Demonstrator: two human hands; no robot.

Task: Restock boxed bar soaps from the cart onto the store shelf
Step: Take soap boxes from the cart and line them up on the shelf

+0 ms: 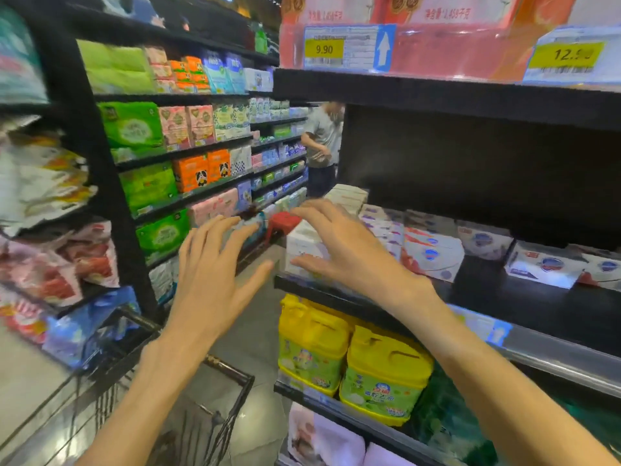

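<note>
From the head view, the right hand [339, 243] rests with spread, nearly straight fingers over a white soap box [304, 248] at the left end of the black shelf [504, 297]; the fingers lie on the box's top and the thumb reaches down its front face, a wide grasp laid on rather than closed round it; whether the box is lifted off the board cannot be told. The left hand [215, 267] hangs in the air just left of that box, fingers fanned wide and holding nothing, not touching the shelf.

Right of the grip, more boxed soaps [433, 257] sit in loose rows on the same board, flat cardboard cartons in white, red and pale purple with a blue shield mark; some lie skewed, and bare dark board shows between them. Behind the right fingers a taller stack of cartons [347, 196] blocks the shelf's end. Below the grip stand yellow plastic tubs [383, 375] with moulded handles. Under the left forearm is the cart [215, 408], a black wire basket. Beyond the left hand the aisle shows soft tissue packs [134, 129], a red stool [280, 222] and another person [322, 146].
</note>
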